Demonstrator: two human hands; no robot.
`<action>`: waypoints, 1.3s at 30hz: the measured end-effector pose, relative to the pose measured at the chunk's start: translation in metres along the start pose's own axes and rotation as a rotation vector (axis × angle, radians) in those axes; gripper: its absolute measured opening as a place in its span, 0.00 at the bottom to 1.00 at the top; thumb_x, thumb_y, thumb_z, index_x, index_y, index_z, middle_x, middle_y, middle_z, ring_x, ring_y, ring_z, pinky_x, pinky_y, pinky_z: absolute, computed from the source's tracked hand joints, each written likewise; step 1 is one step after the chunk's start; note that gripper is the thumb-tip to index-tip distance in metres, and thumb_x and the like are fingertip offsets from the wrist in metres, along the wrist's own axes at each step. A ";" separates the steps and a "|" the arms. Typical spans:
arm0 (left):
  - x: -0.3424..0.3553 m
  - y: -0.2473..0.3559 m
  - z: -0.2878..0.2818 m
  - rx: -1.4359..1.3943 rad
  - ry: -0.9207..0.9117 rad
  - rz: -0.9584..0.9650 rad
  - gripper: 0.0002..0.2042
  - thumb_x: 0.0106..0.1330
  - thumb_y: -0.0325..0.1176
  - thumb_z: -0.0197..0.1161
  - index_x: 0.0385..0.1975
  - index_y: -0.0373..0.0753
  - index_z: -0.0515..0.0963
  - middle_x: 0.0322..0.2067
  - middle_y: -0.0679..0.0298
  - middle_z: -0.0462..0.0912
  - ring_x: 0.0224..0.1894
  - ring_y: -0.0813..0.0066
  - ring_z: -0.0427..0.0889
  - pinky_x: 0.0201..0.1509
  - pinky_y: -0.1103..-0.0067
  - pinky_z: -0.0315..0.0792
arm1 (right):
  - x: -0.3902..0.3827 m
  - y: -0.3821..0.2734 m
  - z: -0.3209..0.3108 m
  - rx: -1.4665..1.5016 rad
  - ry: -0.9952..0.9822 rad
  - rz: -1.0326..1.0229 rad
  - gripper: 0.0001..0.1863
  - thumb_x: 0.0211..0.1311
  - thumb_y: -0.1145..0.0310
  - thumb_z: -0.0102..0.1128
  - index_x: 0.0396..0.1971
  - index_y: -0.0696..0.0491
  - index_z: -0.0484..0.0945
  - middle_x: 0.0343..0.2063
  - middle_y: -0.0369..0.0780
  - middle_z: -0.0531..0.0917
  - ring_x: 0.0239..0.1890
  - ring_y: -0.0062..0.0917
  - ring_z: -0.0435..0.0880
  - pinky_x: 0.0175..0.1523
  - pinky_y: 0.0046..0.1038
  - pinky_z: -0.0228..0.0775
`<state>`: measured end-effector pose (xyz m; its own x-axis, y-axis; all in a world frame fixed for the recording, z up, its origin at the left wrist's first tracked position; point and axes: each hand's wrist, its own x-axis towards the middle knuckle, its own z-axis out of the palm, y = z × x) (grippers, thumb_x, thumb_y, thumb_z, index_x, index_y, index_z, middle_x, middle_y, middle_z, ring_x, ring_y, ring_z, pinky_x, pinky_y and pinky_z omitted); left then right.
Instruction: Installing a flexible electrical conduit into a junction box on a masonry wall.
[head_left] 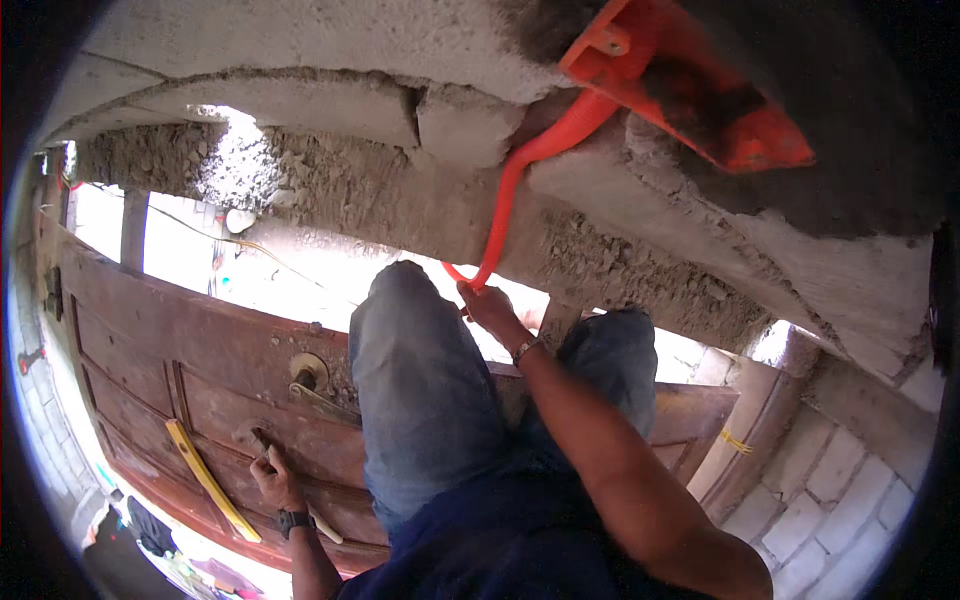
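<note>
An orange corrugated conduit [507,195] hangs from an orange electrical box [645,75] set in grey mortar in the wall. My right hand [487,303] is closed round the conduit's lower end, between my knees. At the lower left, my left hand [277,480] grips a short dark tool [262,440] against the panelled brown wooden door [130,345]; its greyish end makes the kind hard to tell. A yellow bar [208,478], perhaps a spirit level, lies on the door left of that hand.
A brass-coloured door handle [310,375] juts from the door beside my left knee [405,330]. Rough block wall [350,180] with crumbled mortar runs across above my knees. Yellow cord [737,442] is tied round a post at right. Cloth-like items [150,525] lie at lower left.
</note>
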<state>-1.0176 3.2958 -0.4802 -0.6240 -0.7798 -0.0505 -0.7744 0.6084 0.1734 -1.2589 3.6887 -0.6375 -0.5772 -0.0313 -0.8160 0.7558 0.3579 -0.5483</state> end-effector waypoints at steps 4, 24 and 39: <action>0.008 -0.001 0.002 0.004 -0.155 -0.089 0.21 0.60 0.50 0.60 0.37 0.35 0.70 0.31 0.53 0.75 0.34 0.58 0.75 0.38 0.69 0.69 | -0.001 -0.001 -0.007 -0.094 0.030 -0.066 0.30 0.61 0.41 0.48 0.33 0.58 0.78 0.19 0.38 0.81 0.23 0.20 0.82 0.33 0.24 0.73; -0.012 0.462 0.077 -0.523 -0.814 0.854 0.16 0.58 0.38 0.60 0.40 0.31 0.74 0.30 0.47 0.80 0.33 0.55 0.81 0.36 0.66 0.73 | 0.015 0.034 -0.020 -0.798 0.110 -0.565 0.17 0.64 0.55 0.47 0.27 0.54 0.75 0.20 0.43 0.80 0.28 0.38 0.81 0.35 0.37 0.71; -0.025 0.477 0.130 -0.707 -0.655 0.696 0.20 0.59 0.48 0.55 0.25 0.34 0.79 0.21 0.45 0.78 0.28 0.46 0.79 0.32 0.57 0.71 | -0.006 0.022 -0.025 -0.567 0.137 -0.614 0.19 0.60 0.52 0.53 0.34 0.54 0.77 0.26 0.46 0.82 0.32 0.37 0.82 0.38 0.35 0.73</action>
<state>-1.3851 3.6249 -0.5238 -0.9814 0.0353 -0.1885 -0.1467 0.4950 0.8564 -1.2466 3.7197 -0.6397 -0.8947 -0.2731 -0.3536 0.0470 0.7295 -0.6823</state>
